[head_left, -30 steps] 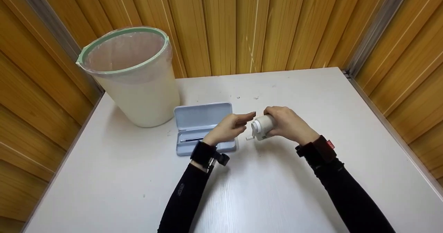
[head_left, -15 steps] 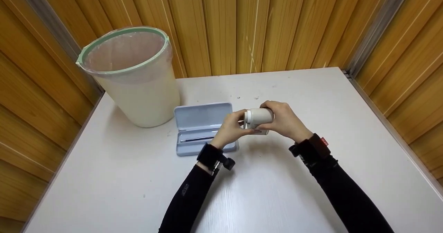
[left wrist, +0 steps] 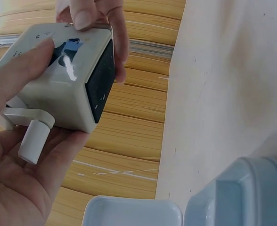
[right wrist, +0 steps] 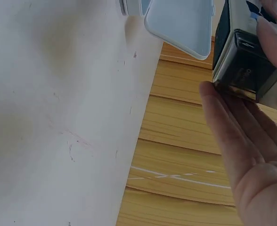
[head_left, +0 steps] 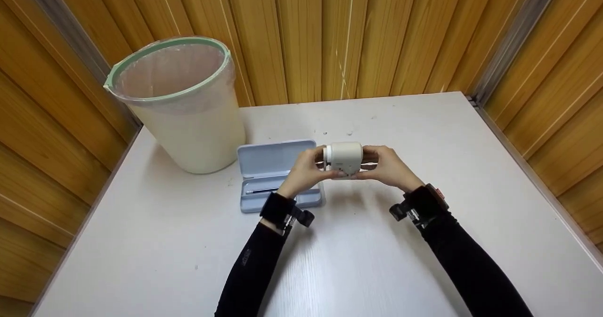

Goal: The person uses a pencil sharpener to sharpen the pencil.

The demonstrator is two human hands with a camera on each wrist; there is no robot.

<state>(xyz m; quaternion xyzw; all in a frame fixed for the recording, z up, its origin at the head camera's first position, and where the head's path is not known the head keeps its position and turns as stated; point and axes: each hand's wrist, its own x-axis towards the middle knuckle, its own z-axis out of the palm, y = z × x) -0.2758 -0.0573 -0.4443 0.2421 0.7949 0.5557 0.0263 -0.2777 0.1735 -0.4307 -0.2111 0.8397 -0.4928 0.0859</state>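
Both hands hold a cream hand-crank pencil sharpener [head_left: 346, 157] above the table, just right of the pencil case. My left hand [head_left: 302, 174] grips its crank end, thumb on a face with a blue print. The white crank handle [left wrist: 33, 141] hangs by that palm in the left wrist view. With thumb and fingertips, my right hand [head_left: 390, 170] pinches the opposite end, where a dark panel [right wrist: 249, 68] shows in the right wrist view. The light-blue pencil case [head_left: 275, 158] lies open behind my left wrist, and a dark pencil [head_left: 264, 191] rests inside it.
A cream bin [head_left: 191, 131] with a green rim and clear liner stands at the back left, near the case. Wood-patterned panels [head_left: 297, 39] rise behind and beside the white table [head_left: 155, 241]. Tiny crumbs [head_left: 349, 133] lie toward its back edge.
My left hand has come from beside the sharpener to grip its crank end. The sharpener has moved left and been turned, its printed face now toward me. My right hand has shifted to its far end.
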